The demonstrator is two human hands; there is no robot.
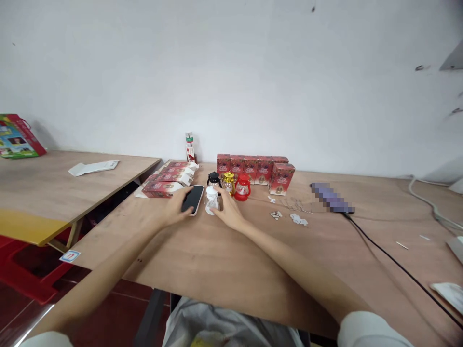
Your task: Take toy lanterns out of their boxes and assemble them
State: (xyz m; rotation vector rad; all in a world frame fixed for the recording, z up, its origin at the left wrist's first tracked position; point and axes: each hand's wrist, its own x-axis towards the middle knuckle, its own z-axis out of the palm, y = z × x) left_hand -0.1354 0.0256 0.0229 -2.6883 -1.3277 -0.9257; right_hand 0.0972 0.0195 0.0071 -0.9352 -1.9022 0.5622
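My left hand (175, 210) is at the left side of a black-screened smartphone (196, 198) with a pale edge, lying on the table. Its thumb and fingers span the phone's left edge and grip it. My right hand (230, 212) is curled about the right side of a small white lantern (211, 198), which stands upright just right of the phone. Thumb and forefinger touch the lantern. Behind it, in a row, stand a black lantern (214, 178), a gold lantern (228, 180) and a red lantern (242, 188).
Red printed boxes (250, 168) line up along the wall, with one box (281, 178) in front. Opened boxes (162, 187) lie at left. Coin cells (276, 215) and white pieces (298, 219) lie right. Farther right is a blurred device (331, 197) on a black cable (390, 255).
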